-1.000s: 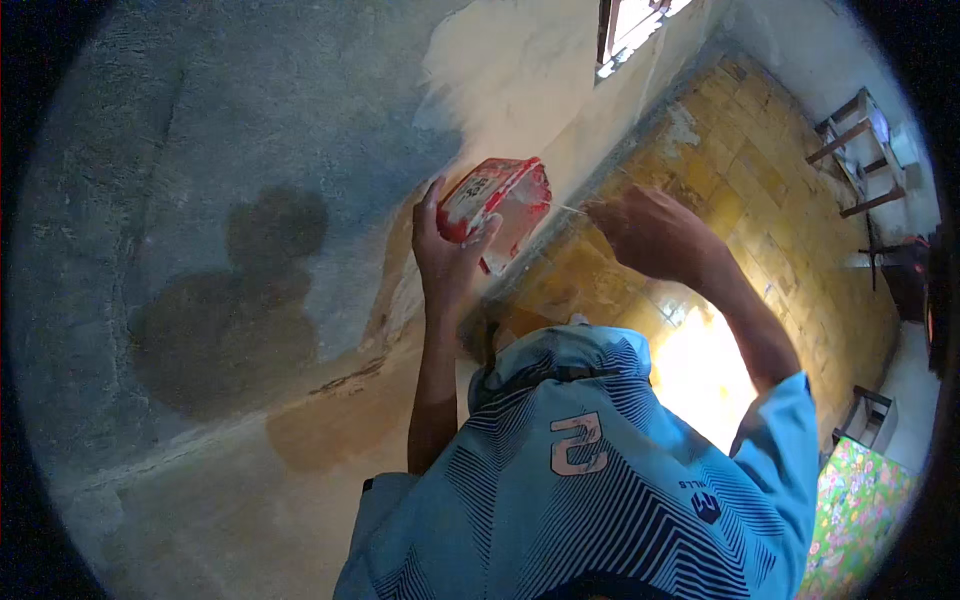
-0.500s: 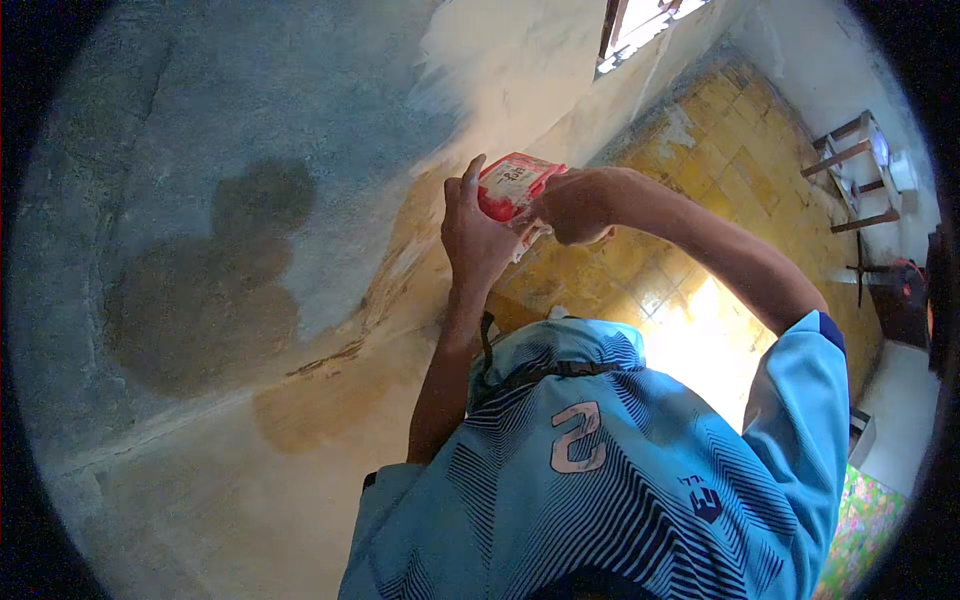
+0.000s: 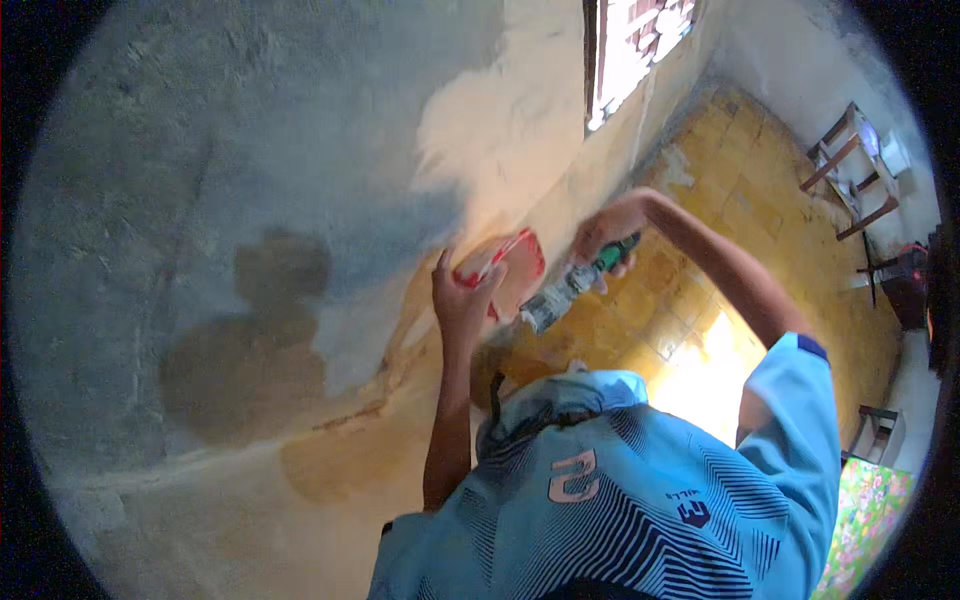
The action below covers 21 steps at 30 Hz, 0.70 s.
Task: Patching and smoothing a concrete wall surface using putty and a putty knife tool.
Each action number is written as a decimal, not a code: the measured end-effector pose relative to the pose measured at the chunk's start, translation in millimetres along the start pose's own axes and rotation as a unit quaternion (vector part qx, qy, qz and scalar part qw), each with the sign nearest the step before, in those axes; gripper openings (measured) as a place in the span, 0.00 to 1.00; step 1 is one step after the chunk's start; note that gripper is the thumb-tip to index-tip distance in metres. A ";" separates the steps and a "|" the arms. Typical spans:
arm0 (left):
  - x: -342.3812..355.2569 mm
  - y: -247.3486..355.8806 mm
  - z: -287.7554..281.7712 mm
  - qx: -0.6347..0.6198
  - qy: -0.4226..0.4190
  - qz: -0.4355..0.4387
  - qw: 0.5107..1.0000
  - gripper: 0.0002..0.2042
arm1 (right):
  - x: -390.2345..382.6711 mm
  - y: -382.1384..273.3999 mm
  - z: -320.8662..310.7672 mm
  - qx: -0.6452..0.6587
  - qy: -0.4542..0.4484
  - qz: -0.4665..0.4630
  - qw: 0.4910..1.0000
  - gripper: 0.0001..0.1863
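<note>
My left hand (image 3: 463, 305) holds a red-and-white plastic container (image 3: 522, 268) with its open side turned up. Pale material coats the inside, within a red edge. In my right hand (image 3: 608, 228) is a putty knife (image 3: 562, 292), gripped by its green handle. Its broad blade, smeared whitish, points down and left, just right of the container and apart from it. Both hands are in front of the wall (image 3: 360, 140), where a fresh cream patch (image 3: 490, 120) spreads over the grey surface.
A barred window (image 3: 640, 50) lets in light at the top. Yellow tiles cover the floor (image 3: 735, 180), with a bright sunlit area. A wooden table-like frame (image 3: 850, 170) stands by the far right wall; floral cloth (image 3: 870, 505) lies at lower right.
The container has tipped so its inside now shows. My right hand has drawn away to the right, bringing the putty knife into sight. The view has shifted slightly.
</note>
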<state>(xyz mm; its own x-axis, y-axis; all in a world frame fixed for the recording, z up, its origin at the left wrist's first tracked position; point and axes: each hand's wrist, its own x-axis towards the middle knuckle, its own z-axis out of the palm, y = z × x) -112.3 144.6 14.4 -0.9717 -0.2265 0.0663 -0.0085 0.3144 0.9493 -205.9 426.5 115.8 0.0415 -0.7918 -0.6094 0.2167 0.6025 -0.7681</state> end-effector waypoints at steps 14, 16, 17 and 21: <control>-29.6 -44.0 -56.4 -0.079 -0.005 -0.220 0.972 0.34 | 28.7 -67.2 24.0 0.247 0.643 -0.469 0.552 0.23; -36.8 -23.4 -54.6 -0.107 -0.012 -0.223 0.969 0.33 | 49.6 -89.7 18.9 0.231 0.686 -0.473 0.502 0.20; -40.3 -23.0 -57.1 -0.102 -0.035 -0.223 0.969 0.33 | 59.6 -96.4 13.9 0.202 0.720 -0.448 0.490 0.17; -42.3 -40.8 -64.4 -0.131 -0.034 -0.211 0.968 0.32 | 84.9 -134.1 15.2 0.064 0.806 -0.362 0.463 0.15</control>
<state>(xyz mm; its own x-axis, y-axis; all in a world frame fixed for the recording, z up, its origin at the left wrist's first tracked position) -55.6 81.9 -7.3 -0.9081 -0.2201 -0.3562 -0.3565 -0.0398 0.9334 -216.6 276.9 170.0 -0.8479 0.3848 0.3648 -0.3353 0.1439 -0.9311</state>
